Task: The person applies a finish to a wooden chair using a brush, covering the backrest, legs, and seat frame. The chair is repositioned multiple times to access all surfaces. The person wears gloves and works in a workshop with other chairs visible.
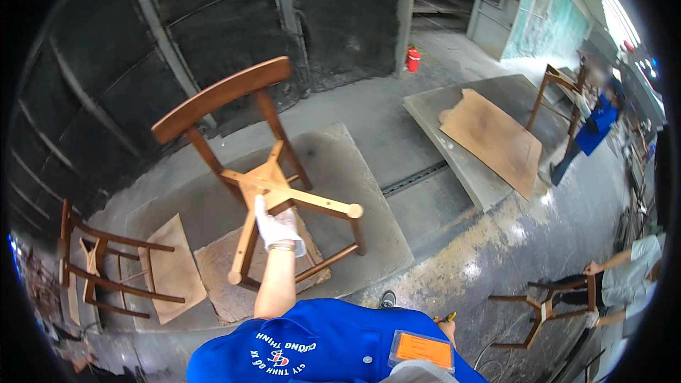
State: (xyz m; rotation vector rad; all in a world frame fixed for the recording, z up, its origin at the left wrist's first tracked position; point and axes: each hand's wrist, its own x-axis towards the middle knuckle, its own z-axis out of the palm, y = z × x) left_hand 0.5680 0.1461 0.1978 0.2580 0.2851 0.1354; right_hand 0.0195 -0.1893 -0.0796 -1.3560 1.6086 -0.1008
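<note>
My left hand (277, 226), in a white glove, grips a wooden chair (222, 99) by its seat frame. The thumb lies on top of the pale wood and the fingers go underneath. This chair has no seat panel. Its curved backrest and legs are stained brown, while the crossed seat rails are lighter. It stands tilted in view above a grey board. My right hand (446, 328) shows only in part beyond my blue shirt, closed around a small yellow-and-dark tool (450, 317) whose kind I cannot make out.
Another brown chair frame (106, 269) lies at the left beside cardboard (170, 269). A low grey platform (454, 149) bears a brown sheet (496, 142). One person (599, 124) handles a chair at far right; another (638, 276) holds a chair frame (543, 311). A red fire extinguisher (413, 59) stands behind.
</note>
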